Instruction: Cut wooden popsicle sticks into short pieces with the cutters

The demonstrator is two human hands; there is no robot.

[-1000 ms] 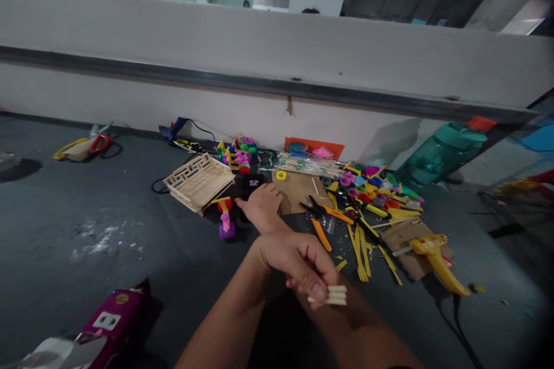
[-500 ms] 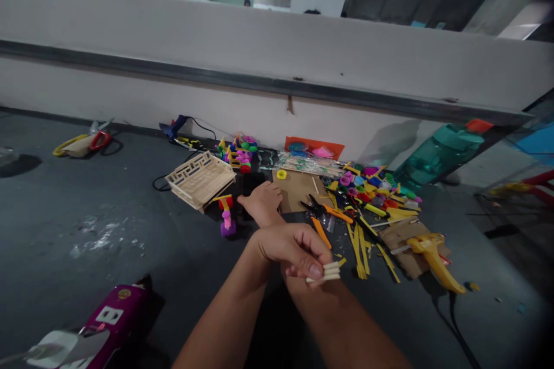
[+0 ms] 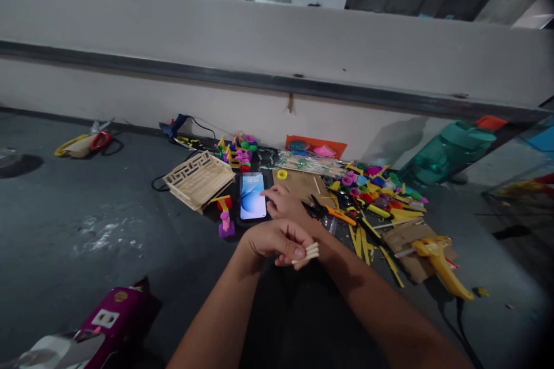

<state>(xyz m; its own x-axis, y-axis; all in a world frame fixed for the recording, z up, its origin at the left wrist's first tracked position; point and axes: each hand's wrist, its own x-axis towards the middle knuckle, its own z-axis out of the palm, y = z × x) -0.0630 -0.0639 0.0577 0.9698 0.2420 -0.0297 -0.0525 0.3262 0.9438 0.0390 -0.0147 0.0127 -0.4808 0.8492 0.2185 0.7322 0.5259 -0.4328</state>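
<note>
Several short pale wooden sticks (image 3: 310,253) are pinched between the thumb and fingers of my left hand (image 3: 279,242). Beyond it, my right hand (image 3: 284,203) reaches across with nothing in it, fingers apart and one fingertip at the right edge of a phone (image 3: 252,199). The phone lies flat with its screen lit blue, showing a clock. Left of it is a small figure (image 3: 225,218) of purple, pink, red and yellow pieces. Behind that stands a tray-like frame of wooden sticks (image 3: 199,180).
Orange-handled pliers (image 3: 340,214), yellow strips (image 3: 361,245) and a pile of coloured caps (image 3: 367,184) lie to the right. A yellow glue gun (image 3: 439,262) rests on cardboard. A teal bottle (image 3: 452,153) leans by the wall. A purple power strip (image 3: 110,323) is front left.
The phone screen has lit up. My right hand has drawn back to the right, off the phone. My left hand has shifted slightly left and up with the sticks.
</note>
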